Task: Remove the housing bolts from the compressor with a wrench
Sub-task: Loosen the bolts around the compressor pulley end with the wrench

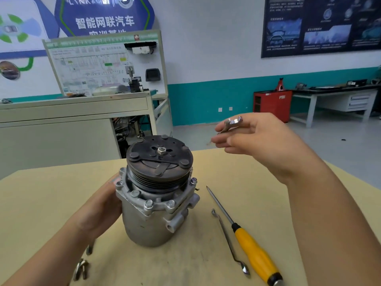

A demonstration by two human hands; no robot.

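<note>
Far left wall: blue sign (105, 15) reads "LYNK&C", partly cut off, then "智能网联汽车". Below it is a white training board (105, 62) with a wiring diagram, print too small to read, standing on a grey cabinet (72, 112). Tan surface (41, 203) in front of you, scuffed dark near the middle. Lower left on it, spare wrenches (80, 268) close by your forearm. Your left grip (99, 211) clasps the left side of the compressor (152, 221), thumb up by the flange. The compressor stands upright mid-surface, black pulley on top, housing bolts (148, 204) seated round the flange. Your right grip (261, 143) is raised to the right of the pulley, clear of it, pinching a wrench (234, 122), open end up. Below that arm, on the surface, a thin bent wrench (226, 238) lies just beside a yellow-handled screwdriver (255, 254). Back right: red cabinet (272, 104), white bench (334, 100), dark poster (321, 25) with unreadable text, teal band along the wall.
</note>
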